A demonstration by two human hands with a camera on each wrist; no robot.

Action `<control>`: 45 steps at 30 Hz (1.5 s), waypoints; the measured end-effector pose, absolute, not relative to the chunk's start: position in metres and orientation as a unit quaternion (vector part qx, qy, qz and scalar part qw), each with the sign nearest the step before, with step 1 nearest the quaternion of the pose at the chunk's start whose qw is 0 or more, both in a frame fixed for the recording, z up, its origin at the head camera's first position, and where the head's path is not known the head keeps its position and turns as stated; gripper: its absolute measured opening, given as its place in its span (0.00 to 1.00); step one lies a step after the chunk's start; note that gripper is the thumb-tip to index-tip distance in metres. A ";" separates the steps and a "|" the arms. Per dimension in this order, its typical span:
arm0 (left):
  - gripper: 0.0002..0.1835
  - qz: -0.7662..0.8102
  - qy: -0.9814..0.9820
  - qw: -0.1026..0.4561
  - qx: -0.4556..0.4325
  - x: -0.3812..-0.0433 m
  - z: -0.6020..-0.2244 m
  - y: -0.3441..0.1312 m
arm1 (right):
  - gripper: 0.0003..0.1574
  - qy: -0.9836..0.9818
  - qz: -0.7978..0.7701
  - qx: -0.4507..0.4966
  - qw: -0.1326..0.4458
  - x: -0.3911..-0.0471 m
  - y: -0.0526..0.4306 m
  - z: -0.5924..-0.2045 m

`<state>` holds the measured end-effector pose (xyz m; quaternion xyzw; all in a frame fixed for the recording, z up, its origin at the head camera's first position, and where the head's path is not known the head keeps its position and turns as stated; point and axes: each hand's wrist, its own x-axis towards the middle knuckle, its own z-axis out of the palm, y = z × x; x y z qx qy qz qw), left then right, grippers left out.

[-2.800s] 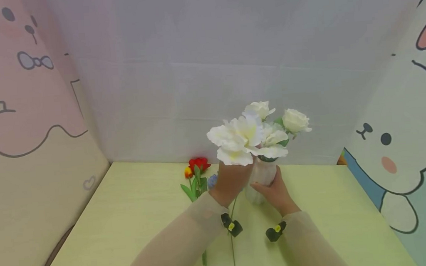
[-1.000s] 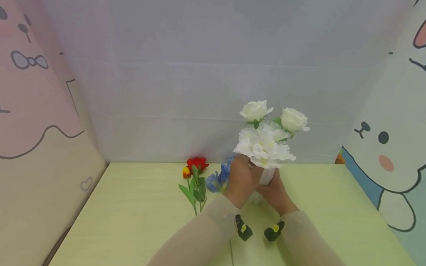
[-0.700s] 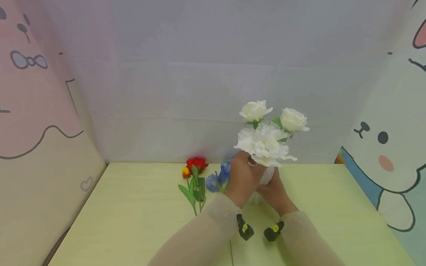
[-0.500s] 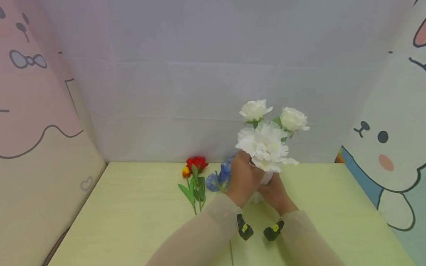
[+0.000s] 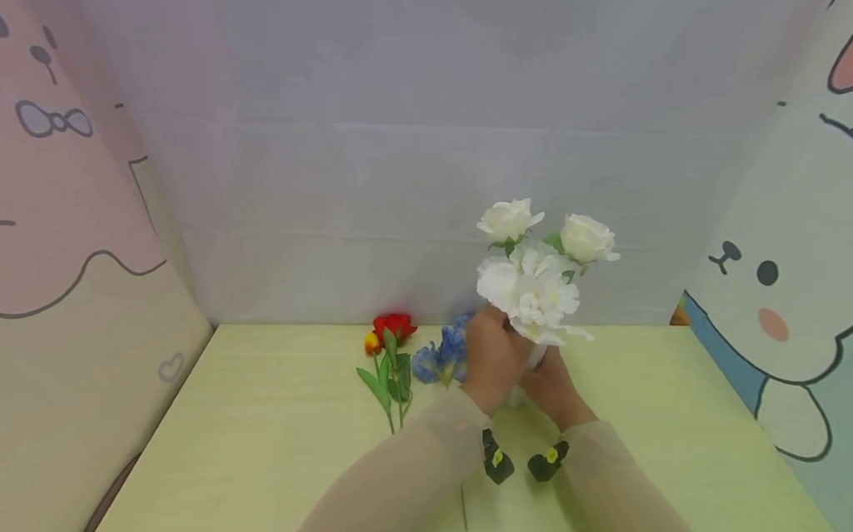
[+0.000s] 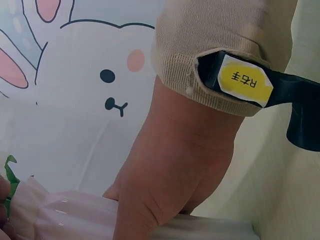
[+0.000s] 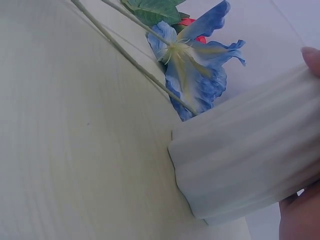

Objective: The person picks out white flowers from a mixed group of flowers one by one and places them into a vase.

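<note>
My left hand [image 5: 495,357] holds a large white flower [image 5: 534,295] just beneath its head, over the mouth of the vase. Its fingertips are mostly hidden behind the petals; in the left wrist view some of its fingers [image 6: 4,192] show at the edge beside a green stem. My right hand [image 5: 556,385] grips the white ribbed vase [image 7: 245,155] round its side, thumb and fingers on opposite sides. The vase stands upright on the table. Two white roses [image 5: 511,221] rise from it behind the large flower.
Left of the vase lie a blue flower [image 5: 441,357], a red flower [image 5: 395,327] and a small orange-yellow tulip [image 5: 372,343] on the pale yellow table [image 5: 260,446]. A white cloth wall [image 5: 359,179] closes off the back; printed panels flank both sides.
Since the earliest frame, my left hand has moved right with the large white flower, bringing it in front of the vase mouth. Lately it shifts only slightly. The right hand stays on the vase.
</note>
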<state>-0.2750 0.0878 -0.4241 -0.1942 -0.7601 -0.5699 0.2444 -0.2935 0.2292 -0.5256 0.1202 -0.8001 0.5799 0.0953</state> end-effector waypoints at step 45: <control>0.09 -0.553 -0.793 0.190 -0.170 -0.274 -0.424 0.083 | 0.37 -0.835 0.541 0.054 0.081 -0.293 0.225 -0.522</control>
